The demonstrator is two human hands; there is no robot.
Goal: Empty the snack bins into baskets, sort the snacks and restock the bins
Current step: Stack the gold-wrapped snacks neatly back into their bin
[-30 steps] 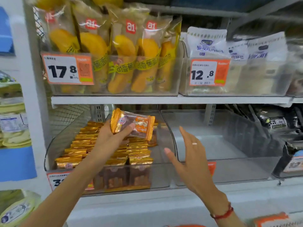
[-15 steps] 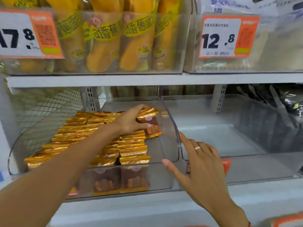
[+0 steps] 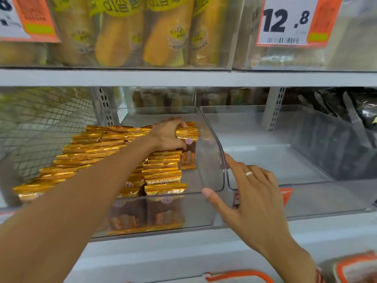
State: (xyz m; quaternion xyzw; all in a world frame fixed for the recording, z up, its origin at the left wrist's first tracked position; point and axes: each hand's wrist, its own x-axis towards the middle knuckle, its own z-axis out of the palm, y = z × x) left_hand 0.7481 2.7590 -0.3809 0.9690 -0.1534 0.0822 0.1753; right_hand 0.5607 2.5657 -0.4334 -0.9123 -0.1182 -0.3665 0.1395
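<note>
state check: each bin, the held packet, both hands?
left bin: part filled with upright gold packets
right bin: empty
gold packet: upright, gripped at its top
left hand: grips the packet
right hand: fingers straight, at the bins' front corner

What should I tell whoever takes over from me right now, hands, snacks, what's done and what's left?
Left hand: grips a gold packet at the back of the right-hand row in the left bin, standing it upright.
Right hand: open, fingers straight, at the front corner where the two bins meet.
Left bin: gold packets stand in rows across its left and middle; a strip along its right wall is bare.
Right bin: nothing in it.
Done: most of the left bin restocked.
Left: seat this packet, fill the rest, then stock the right bin. An orange-rimmed basket shows at the bottom edge.
</note>
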